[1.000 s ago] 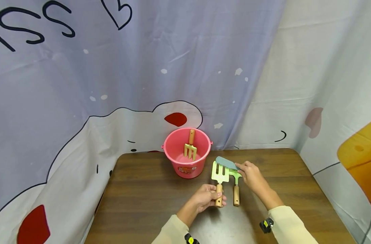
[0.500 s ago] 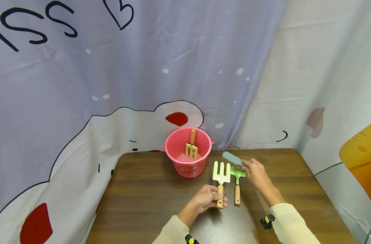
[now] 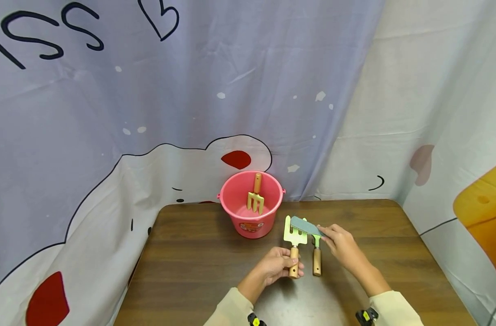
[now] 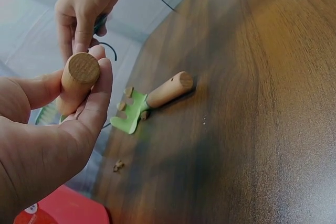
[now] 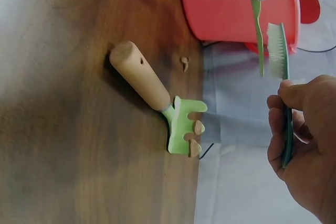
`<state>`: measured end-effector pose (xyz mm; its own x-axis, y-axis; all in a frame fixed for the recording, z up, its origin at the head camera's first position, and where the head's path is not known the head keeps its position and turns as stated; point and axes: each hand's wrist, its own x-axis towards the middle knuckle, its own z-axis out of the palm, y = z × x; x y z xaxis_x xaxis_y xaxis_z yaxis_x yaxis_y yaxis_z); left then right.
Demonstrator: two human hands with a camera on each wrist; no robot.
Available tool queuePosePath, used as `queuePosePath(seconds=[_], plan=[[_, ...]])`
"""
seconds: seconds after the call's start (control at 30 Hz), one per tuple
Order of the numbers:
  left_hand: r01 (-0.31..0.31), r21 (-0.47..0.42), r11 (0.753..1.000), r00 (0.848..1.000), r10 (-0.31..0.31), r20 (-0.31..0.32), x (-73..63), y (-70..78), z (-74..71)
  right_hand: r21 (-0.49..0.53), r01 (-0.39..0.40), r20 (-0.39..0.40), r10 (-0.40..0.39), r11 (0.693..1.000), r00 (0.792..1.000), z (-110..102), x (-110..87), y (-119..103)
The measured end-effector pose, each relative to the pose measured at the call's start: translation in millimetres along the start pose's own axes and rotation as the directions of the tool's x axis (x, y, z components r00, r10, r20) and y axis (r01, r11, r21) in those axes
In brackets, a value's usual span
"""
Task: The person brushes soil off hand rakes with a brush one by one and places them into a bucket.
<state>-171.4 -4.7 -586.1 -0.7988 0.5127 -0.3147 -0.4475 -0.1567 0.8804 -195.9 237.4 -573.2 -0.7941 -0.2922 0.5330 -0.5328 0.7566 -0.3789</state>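
Observation:
My left hand (image 3: 272,267) grips the wooden handle of a pale-green garden fork (image 3: 294,237), its tines pointing away from me above the table. Between the thumb and fingers of my right hand (image 3: 341,242) is a teal brush (image 3: 305,225), seen over the fork's tines in the head view. White bristles on the brush (image 5: 283,51) face the fork's flat metal (image 5: 259,32) in the right wrist view, with a narrow gap between them. Below both hands lies a small green rake (image 4: 131,113) with a wooden handle; brown bits sit at its tines.
A pink bucket (image 3: 250,228) stands at the table's back edge, holding another small fork (image 3: 256,199) with its handle up. Brown crumbs (image 5: 185,64) lie on the wooden table (image 3: 199,271) near the rake. A printed curtain hangs right behind the table.
The brush in my right hand moved right, off the fork's tines, then came back left over them. My left hand holds the fork almost still.

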Motion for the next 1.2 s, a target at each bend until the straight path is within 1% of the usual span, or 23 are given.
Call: queuePosePath(seconds=[0.1, 0.2, 0.37, 0.6, 0.9, 1.2], plan=[[0.002, 0.003, 1.000, 1.000, -0.002, -0.009, -2.0, 0.9, -0.2, 0.009, 0.017, 0.007, -0.017, 1.000, 1.000, 4.2, -3.1, -4.0], [0.007, 0.008, 1.000, 1.000, -0.007, -0.014, -2.4, 0.7, 0.3, -0.006, 0.029, 0.001, -0.029, 1.000, 1.000, 7.9, -4.2, -5.7], [0.010, 0.021, 1.000, 1.000, -0.009, -0.017, -2.7, -0.6, 1.4, -0.048, 0.010, 0.000, -0.010, 0.999, 1.000, 10.7, -1.8, -7.0], [0.005, 0.024, 1.000, 1.000, -0.005, -0.017, -2.8, 0.6, 2.6, -0.069, -0.050, 0.017, 0.051, 0.996, 0.999, 13.2, 4.8, -5.9], [0.013, 0.020, 1.000, 1.000, -0.013, -0.028, -2.6, -1.9, 3.3, -0.085, -0.141, 0.022, 0.144, 0.986, 0.989, 19.5, 13.5, -4.2], [0.022, 0.025, 0.999, 0.999, -0.021, -0.028, -2.6, -3.5, 3.8, -0.110, -0.181, 0.015, 0.184, 0.977, 0.983, 14.4, 24.7, 3.8]])
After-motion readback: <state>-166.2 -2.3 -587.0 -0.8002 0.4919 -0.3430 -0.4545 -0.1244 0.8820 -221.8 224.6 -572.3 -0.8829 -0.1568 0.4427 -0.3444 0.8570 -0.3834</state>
